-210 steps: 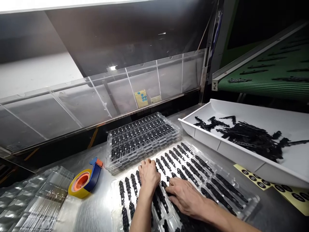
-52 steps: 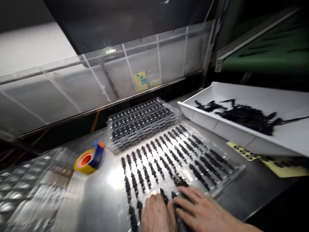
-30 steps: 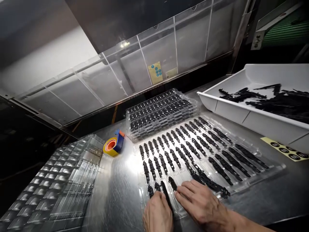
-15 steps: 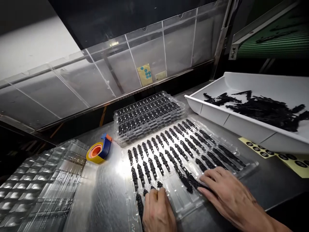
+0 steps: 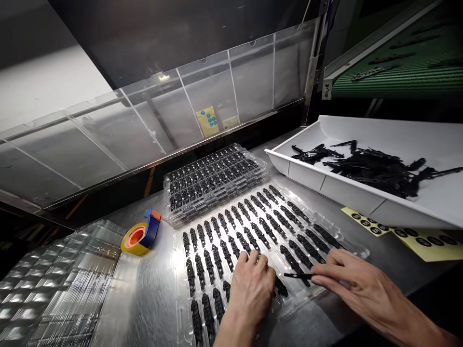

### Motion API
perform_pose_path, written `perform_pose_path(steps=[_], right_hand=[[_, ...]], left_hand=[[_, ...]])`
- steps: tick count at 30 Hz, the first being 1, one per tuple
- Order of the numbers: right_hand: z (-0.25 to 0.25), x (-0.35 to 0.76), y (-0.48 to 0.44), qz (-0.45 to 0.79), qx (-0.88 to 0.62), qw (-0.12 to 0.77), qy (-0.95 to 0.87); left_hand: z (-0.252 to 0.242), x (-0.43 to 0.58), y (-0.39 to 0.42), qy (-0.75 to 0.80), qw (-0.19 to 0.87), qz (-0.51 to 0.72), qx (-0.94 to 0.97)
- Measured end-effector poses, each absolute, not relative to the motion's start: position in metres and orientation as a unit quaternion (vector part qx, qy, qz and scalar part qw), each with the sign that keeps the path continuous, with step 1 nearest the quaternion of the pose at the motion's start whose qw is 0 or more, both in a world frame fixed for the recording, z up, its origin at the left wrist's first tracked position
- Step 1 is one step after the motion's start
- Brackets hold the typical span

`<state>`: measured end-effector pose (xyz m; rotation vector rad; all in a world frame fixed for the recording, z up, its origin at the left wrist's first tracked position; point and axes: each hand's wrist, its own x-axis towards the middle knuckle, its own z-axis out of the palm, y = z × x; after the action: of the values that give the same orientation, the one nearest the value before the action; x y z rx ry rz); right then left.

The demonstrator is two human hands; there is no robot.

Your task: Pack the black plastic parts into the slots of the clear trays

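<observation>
A clear plastic tray (image 5: 289, 302) lies on the metal table, its slots holding rows of slim black plastic parts (image 5: 209, 264). My right hand (image 5: 356, 284), at the tray's right front, pinches one thin black plastic part (image 5: 298, 275) between thumb and fingers. This part points left, just above the tray. My left hand (image 5: 253, 282) is over the tray's front middle with its fingers curled down. Its fingertips touch the slot area, and what they hold, if anything, is hidden. Another black part (image 5: 280, 287) shows at the right edge of my left hand.
Behind the tray stands a stack of filled clear trays (image 5: 217, 180). A white bin (image 5: 361, 197) of loose black parts is at right, with yellow sticker sheets (image 5: 430, 243) before it. At left are a tape dispenser (image 5: 141, 236) and stacked empty trays (image 5: 68, 274). A green conveyor (image 5: 390, 72) runs at upper right.
My left hand has moved right and away from me, uncovering parts in the front-left slots. My right hand has lifted a black part, now level and pointing left. The whole view has shifted slightly.
</observation>
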<state>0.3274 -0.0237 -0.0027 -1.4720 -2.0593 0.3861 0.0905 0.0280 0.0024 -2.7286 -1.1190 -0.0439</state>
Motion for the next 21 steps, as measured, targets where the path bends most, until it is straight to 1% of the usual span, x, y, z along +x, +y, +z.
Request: perform_pose_path(steps=[2,6,8,11,14,17,21], right_hand=[[0.0,0.329,-0.021,0.161,-0.538,0.305,-0.769],[0.008,0.319,-0.013,0.184,-0.475,0.353,-0.785],[0.013,0.309,-0.006,0.181,-0.426,0.366,-0.807],[0.016,0.29,0.009,0.167,-0.359,0.334,-0.856],[0.012,0.265,0.022,0.161,-0.329,0.281,-0.887],[0.004,0.241,0.026,0.162,-0.325,0.246,-0.899],[-0.009,0.222,0.023,0.128,-0.331,0.224,-0.908]], left_hand=[[0.003,0.084,0.024,-0.367,0.108,-0.035,-0.923],[0.008,0.063,0.003,-0.356,0.123,-0.149,-0.914],[0.008,0.048,-0.012,-0.377,0.125,-0.186,-0.899],[-0.001,0.03,-0.033,-0.444,0.186,-0.194,-0.855],[-0.017,0.028,-0.046,-0.513,0.252,-0.162,-0.804],[-0.032,0.044,-0.051,-0.575,0.273,-0.134,-0.759],[-0.039,0.063,-0.051,-0.633,0.263,-0.103,-0.72]])
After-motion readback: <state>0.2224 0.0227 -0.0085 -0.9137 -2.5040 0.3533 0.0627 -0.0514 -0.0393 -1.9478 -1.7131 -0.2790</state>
